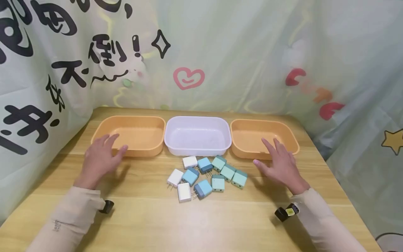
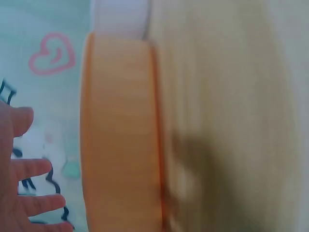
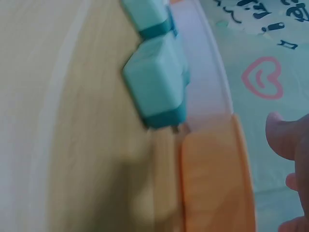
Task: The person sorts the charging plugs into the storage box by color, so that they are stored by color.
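On the table [image 1: 141,224], chargers [image 1: 218,184] lie outside three trays [image 1: 197,149]; left hand [image 1: 100,159] and right hand [image 1: 282,168] hover, fingers [image 1: 111,140] spread.

Ok so my left hand [image 1: 101,158] is covering the near left corner of the left orange tray [image 1: 141,134], and my right hand [image 1: 281,166] blocks some of the right orange tray [image 1: 252,134]; can't tell if I'm touching either. The print [image 1: 56,225] on my left sleeve [image 1: 70,210] is too tiny to read. Left wrist view's kinda smeary, lilac tray [image 2: 120,17] chopped at the top. Right wrist view cuts off most of that hand plus the top charger [image 3: 146,14].
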The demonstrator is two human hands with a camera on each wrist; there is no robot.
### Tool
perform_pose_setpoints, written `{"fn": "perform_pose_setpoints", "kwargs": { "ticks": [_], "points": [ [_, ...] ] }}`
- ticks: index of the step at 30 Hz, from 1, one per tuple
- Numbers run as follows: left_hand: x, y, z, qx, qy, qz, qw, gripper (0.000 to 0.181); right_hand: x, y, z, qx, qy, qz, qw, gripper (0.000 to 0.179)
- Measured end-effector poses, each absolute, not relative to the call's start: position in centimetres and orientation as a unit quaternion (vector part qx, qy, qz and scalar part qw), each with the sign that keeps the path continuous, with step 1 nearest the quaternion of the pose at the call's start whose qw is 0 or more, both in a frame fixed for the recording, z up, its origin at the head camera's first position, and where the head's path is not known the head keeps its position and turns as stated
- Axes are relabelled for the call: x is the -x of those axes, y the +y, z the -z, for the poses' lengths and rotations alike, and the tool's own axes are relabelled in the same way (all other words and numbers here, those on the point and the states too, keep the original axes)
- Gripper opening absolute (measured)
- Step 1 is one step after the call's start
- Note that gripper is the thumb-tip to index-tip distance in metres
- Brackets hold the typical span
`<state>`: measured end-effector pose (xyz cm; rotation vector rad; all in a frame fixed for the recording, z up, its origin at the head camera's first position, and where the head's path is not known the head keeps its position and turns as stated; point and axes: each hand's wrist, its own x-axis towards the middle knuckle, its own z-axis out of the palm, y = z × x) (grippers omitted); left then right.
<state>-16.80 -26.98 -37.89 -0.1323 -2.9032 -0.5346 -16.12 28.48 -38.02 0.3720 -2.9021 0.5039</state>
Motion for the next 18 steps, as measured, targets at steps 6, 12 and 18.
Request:
{"fn": "perform_pose_setpoints", "kwargs": {
  "ticks": [6,12,18],
  "points": [
    [17.7,-29.5,37.1,-0.028,-0.958,0.268,0.102,0.065,17.1,27.1,36.9,-0.165,-0.953,-0.239,0.087,0.072],
    [18.1,-31.6,37.8,-0.115,-0.922,0.358,0.095,0.062,17.9,25.8,35.6,-0.163,-0.938,-0.298,0.073,0.064],
    [18.7,-32.9,38.7,-0.191,-0.838,0.508,0.046,0.064,18.8,23.8,34.6,-0.165,-0.918,-0.361,-0.001,0.059]
  ]
}}
